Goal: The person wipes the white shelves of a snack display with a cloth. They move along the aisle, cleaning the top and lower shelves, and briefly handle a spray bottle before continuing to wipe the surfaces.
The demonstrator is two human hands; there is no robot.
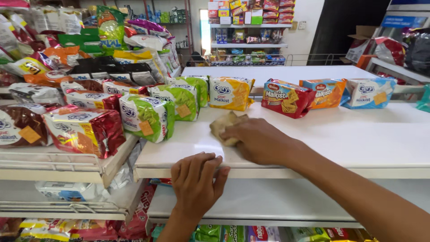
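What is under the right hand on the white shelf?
A crumpled tan cloth sticks out from under the right hand, flat on the shelf. The rest of the cloth and the shelf below the palm are hidden.
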